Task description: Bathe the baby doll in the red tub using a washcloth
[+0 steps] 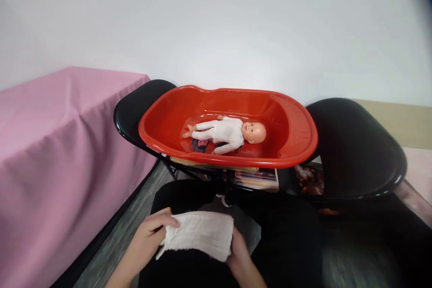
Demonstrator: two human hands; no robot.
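A folded white cloth (202, 234) is stretched between my hands, low over my dark-clothed lap. At its left end my left hand (153, 229) pinches it, thumb and fingers on the fabric. My right hand (239, 252) grips the other end from behind, so most of those fingers are hidden by the cloth. Ahead of both hands, a baby doll (229, 130) in white clothing lies on its back inside a red baby bathtub (302, 126), head to the right and bare feet to the left.
Black chairs or stools stand under the tub, with a seat (354, 148) at right and another (135, 108) at left. A pink cloth-covered table (67, 144) fills the left side. Books (256, 179) lie below the tub. A white wall rises behind.
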